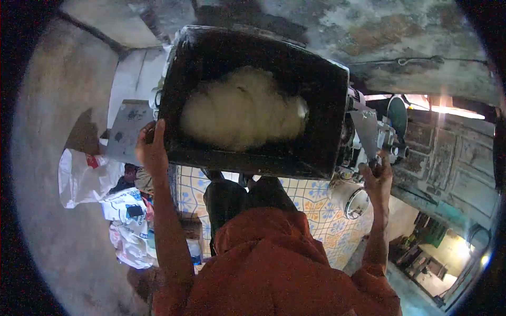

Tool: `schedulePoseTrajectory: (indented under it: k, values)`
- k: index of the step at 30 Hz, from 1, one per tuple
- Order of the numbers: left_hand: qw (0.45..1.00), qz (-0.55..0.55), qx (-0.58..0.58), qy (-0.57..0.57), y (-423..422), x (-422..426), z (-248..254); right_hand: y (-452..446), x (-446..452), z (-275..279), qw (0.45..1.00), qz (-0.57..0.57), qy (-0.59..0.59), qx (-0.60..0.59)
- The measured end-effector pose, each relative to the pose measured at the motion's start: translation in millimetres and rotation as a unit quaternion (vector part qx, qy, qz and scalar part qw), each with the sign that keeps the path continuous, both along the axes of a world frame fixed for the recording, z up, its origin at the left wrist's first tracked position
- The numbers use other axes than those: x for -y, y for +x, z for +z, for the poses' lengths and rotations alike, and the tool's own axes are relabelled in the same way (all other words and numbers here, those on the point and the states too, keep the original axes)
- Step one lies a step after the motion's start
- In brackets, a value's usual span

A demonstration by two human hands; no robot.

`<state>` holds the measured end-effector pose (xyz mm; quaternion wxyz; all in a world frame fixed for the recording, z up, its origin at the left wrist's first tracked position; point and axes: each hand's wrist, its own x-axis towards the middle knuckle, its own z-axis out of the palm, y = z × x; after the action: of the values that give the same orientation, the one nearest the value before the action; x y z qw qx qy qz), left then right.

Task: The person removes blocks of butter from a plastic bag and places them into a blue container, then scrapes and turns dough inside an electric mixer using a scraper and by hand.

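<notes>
A large dark open box [316, 152] stands in front of me, with a pale, blurred mass [240, 113] inside it. My left hand [152, 145] is at the box's near left corner, fingers bent against its edge; whether they grip it is not clear. On the right, my right hand [378, 171] has its fingers bent around a small dark part of the metal machinery [369, 129] fixed beside the box. That part is mostly hidden by the fingers.
White plastic bags [87, 176] lie at the left by a grey panel [129, 131]. A round pale container [356, 203] stands on the patterned tile floor [311, 203] at the right. Beyond are worn wooden doors [448, 163] and a lit opening.
</notes>
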<state>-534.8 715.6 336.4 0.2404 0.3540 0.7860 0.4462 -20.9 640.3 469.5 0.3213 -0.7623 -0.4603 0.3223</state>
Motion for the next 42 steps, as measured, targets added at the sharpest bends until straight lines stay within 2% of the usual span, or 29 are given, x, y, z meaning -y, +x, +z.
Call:
schedulePoseTrajectory:
  k: [1,3,5,6,9,10,13,14,15,16,17,19,21,22,24,26,27,28,29,30,31,32,33,34,35,37,39,41,42]
  values:
    - [0.999,0.004,0.029,0.027,1.8,0.0,-0.5,3.4,-4.0,-2.7,0.999,0.035,0.01,0.0]
    - [0.997,0.022,0.052,0.055,0.4,0.9,-4.7,-30.5,-21.5,27.2,0.997,0.044,-0.03,0.055]
    - [0.978,0.031,0.185,0.09,-4.7,2.7,-15.1,-34.1,-25.0,26.4,0.985,0.095,-0.028,0.141]
    - [0.972,0.027,0.187,0.141,-4.5,2.3,-21.7,-28.8,-23.6,14.2,0.985,0.111,0.007,0.133]
    - [0.983,0.032,0.146,0.107,-7.9,1.9,-24.0,-44.1,-23.1,16.8,0.988,0.129,0.022,0.083]
    - [0.992,0.034,0.105,0.063,-4.1,3.1,-7.3,-42.4,-21.1,18.6,0.979,0.153,-0.01,0.133]
    - [0.995,0.009,0.071,0.064,-7.9,3.8,-13.7,-51.6,-3.7,24.6,0.976,0.168,-0.013,0.135]
    - [0.995,0.011,0.077,0.068,-8.1,3.4,-10.7,-53.7,3.5,27.4,0.962,0.182,-0.019,0.2]
    - [0.999,0.004,0.013,0.032,-8.1,3.6,-8.0,-62.8,10.5,31.9,0.961,0.185,-0.016,0.205]
    - [0.999,-0.001,-0.052,-0.005,-7.4,4.2,-1.9,-82.3,16.1,38.7,0.973,0.161,-0.046,0.159]
    - [0.999,0.005,-0.05,-0.003,-6.8,5.6,-0.7,-98.1,22.2,43.0,0.981,0.138,-0.076,0.112]
    - [0.997,0.003,-0.036,0.072,-3.5,7.9,-0.3,-108.3,46.1,26.4,0.98,0.143,-0.05,0.132]
    - [0.995,0.015,0.08,0.061,-5.3,10.6,-4.3,-133.6,62.3,16.3,0.969,0.218,-0.039,0.108]
    - [0.987,0.0,0.128,0.099,-10.5,20.2,-0.3,-160.7,69.2,18.0,0.954,0.25,-0.063,0.156]
    - [0.986,-0.003,0.098,0.134,-18.9,45.1,-95.1,-162.9,97.2,-25.3,0.915,0.338,-0.017,0.22]
    - [0.998,0.005,-0.065,0.02,-31.0,105.4,-142.2,-216.2,88.1,-60.2,0.875,0.438,0.023,0.205]
    - [0.988,0.024,0.151,-0.024,-59.3,153.5,-132.5,-266.2,87.8,-63.1,0.877,0.452,-0.062,0.149]
    - [0.989,0.016,-0.147,0.009,-64.4,202.1,-180.6,-311.1,90.8,-70.6,0.871,0.458,-0.147,0.101]
    - [0.999,-0.012,-0.01,-0.048,-87.2,253.2,-204.7,-347.9,91.1,-98.1,0.843,0.509,-0.131,0.115]
    - [0.952,0.165,0.254,0.037,-85.5,304.2,-220.1,-369.9,94.3,-141.3,0.846,0.499,-0.17,0.079]
    - [0.935,0.126,0.224,-0.244,-109.8,353.1,-204.8,-387.5,97.3,-195.0,0.818,0.536,-0.188,0.093]
    - [0.883,0.225,0.313,-0.269,-115.3,391.9,-195.0,-430.4,99.5,-222.2,0.806,0.558,-0.174,0.094]
    - [0.896,0.175,0.253,-0.32,-112.8,454.6,-250.6,-470.4,97.2,-256.4,0.777,0.587,-0.203,0.103]
    - [0.886,0.213,0.194,-0.363,-114.7,499.7,-241.6,-505.5,98.6,-296.4,0.745,0.616,-0.229,0.112]
    - [0.853,0.255,0.207,-0.406,-106.9,535.9,-254.4,-530.3,103.0,-347.4,0.743,0.635,-0.197,0.08]
    - [0.869,0.317,0.197,-0.323,-85.4,605.9,-262.2,-575.8,117.3,-435.5,0.726,0.664,-0.175,0.045]
    - [0.806,0.346,0.191,-0.442,-42.0,662.8,-280.3,-626.2,135.2,-500.4,0.688,0.71,-0.014,0.15]
    - [0.767,0.389,0.25,-0.444,-6.2,682.6,-280.8,-683.0,147.2,-524.3,0.671,0.733,-0.049,0.106]
    - [0.739,0.413,0.306,-0.436,38.7,707.3,-307.2,-712.2,154.9,-536.0,0.66,0.744,-0.078,0.064]
